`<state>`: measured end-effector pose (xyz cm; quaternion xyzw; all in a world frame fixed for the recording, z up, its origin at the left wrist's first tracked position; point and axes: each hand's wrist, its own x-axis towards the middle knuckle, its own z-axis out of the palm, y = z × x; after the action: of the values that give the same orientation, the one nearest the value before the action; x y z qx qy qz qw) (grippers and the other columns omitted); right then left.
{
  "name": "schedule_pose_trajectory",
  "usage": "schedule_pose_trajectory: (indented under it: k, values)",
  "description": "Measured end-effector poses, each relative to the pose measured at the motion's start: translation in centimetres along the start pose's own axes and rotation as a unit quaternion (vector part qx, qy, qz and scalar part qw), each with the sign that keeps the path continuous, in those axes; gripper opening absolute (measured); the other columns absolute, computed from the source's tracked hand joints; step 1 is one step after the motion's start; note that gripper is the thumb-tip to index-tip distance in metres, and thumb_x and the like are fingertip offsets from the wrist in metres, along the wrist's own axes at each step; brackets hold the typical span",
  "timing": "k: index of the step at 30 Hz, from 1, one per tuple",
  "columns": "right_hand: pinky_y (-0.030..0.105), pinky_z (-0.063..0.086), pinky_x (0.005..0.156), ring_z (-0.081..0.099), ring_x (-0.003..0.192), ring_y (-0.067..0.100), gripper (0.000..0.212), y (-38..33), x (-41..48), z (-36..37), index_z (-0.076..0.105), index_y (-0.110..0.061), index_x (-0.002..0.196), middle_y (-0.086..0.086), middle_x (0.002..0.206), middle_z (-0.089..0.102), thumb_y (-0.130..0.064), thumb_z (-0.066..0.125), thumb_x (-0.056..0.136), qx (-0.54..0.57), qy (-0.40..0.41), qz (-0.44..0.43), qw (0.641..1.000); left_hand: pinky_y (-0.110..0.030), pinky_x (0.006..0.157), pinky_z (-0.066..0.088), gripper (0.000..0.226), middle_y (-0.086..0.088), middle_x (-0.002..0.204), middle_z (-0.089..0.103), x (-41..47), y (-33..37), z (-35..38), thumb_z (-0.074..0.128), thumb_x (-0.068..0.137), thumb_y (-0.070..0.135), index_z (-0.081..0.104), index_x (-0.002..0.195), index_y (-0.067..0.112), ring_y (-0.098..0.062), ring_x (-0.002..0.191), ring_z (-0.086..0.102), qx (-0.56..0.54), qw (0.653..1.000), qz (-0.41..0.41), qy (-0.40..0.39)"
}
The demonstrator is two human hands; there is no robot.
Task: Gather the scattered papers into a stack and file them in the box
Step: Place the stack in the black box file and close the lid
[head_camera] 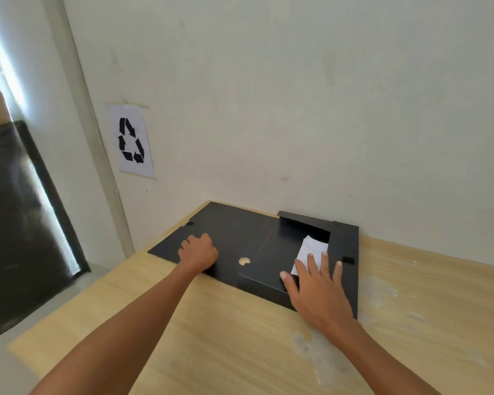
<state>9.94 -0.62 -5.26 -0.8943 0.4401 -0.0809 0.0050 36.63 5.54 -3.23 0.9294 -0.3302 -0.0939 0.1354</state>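
Note:
A black file box (271,246) lies unfolded flat on the wooden table, against the wall. Its wide lid panel spreads to the left; a round finger hole (244,261) sits near the middle. White papers (311,249) show inside the box at the right, partly under a black flap. My right hand (317,292) rests palm down with fingers spread on the papers and the flap's near edge. My left hand (198,252) presses on the lid panel with fingers curled under; whether it grips the panel's edge is hidden.
The light wooden table (211,337) runs toward me, with pale scuff marks at the right. A recycling sign (133,141) hangs on the wall. A dark panel (20,223) stands past the table's left edge.

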Motion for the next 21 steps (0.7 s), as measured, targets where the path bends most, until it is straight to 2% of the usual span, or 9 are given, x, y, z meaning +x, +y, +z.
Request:
schedule_pose_trajectory:
  k: [2,4,7,11,15,18,21]
  values:
    - [0.061,-0.002,0.120,-0.001,0.154,0.037,0.110,0.2,0.0,0.0,0.028,-0.024,0.154,0.010,0.166,0.015,-0.072,-0.024,0.071,0.003,-0.014,0.011,1.000,-0.053,0.113,0.033,0.045,-0.026,0.149,0.039,0.5,-2.0,-0.2,0.043,0.104,0.038,0.046,0.139,0.010,-0.044,0.137,0.038,0.010,0.999,-0.037,0.000]
    - [0.061,-0.001,0.121,0.000,0.154,0.038,0.095,0.1,0.0,-0.2,0.028,-0.023,0.154,0.010,0.166,0.016,-0.071,-0.011,0.083,0.003,-0.024,0.020,1.000,-0.056,0.115,0.030,0.059,-0.026,0.153,0.036,1.1,-3.5,-0.4,0.043,0.101,0.051,0.041,0.146,0.012,-0.045,0.142,0.034,0.003,0.997,-0.073,0.006]
    - [0.060,0.001,0.122,0.002,0.154,0.036,0.076,-0.1,0.0,-0.2,0.027,-0.024,0.155,0.009,0.166,0.017,-0.065,0.005,0.094,-0.009,-0.029,0.026,0.999,-0.056,0.116,0.028,0.070,-0.027,0.154,0.036,1.8,-4.6,-0.3,0.041,0.099,0.059,0.036,0.152,0.013,-0.045,0.144,0.032,-0.003,0.995,-0.102,0.022]
    - [0.060,0.003,0.122,0.006,0.154,0.036,0.085,-0.1,-0.1,-0.2,0.028,-0.025,0.154,0.007,0.166,0.020,-0.066,-0.005,0.087,-0.013,-0.029,0.023,0.999,-0.053,0.115,0.029,0.078,-0.029,0.151,0.038,2.2,-5.0,0.0,0.040,0.093,0.068,0.038,0.151,0.016,-0.046,0.141,0.035,0.002,0.993,-0.116,0.039]
    - [0.060,0.005,0.122,0.008,0.154,0.036,0.094,-0.1,-0.1,-0.2,0.028,-0.027,0.153,0.006,0.165,0.021,-0.066,-0.012,0.078,-0.027,-0.029,0.024,0.999,-0.050,0.113,0.032,0.087,-0.025,0.150,0.041,2.1,-5.3,0.0,0.042,0.086,0.076,0.037,0.153,0.021,-0.043,0.139,0.037,0.010,0.994,-0.095,0.062]
    - [0.060,0.004,0.122,0.008,0.154,0.036,0.092,-0.1,0.0,-0.1,0.029,-0.027,0.153,0.006,0.166,0.020,-0.065,-0.010,0.079,-0.029,-0.033,0.026,0.999,-0.048,0.110,0.033,0.090,-0.022,0.147,0.043,2.3,-5.7,-0.7,0.044,0.083,0.081,0.042,0.150,0.021,-0.040,0.136,0.039,0.018,0.993,-0.090,0.067]
    - [0.060,0.003,0.121,0.007,0.154,0.036,0.079,0.0,0.1,0.1,0.028,-0.027,0.154,0.006,0.166,0.020,-0.064,-0.001,0.090,-0.024,-0.031,0.028,0.999,-0.050,0.110,0.032,0.090,-0.021,0.147,0.044,2.7,-6.0,-1.5,0.043,0.081,0.083,0.048,0.144,0.018,-0.041,0.136,0.039,-0.009,0.991,-0.110,0.073]
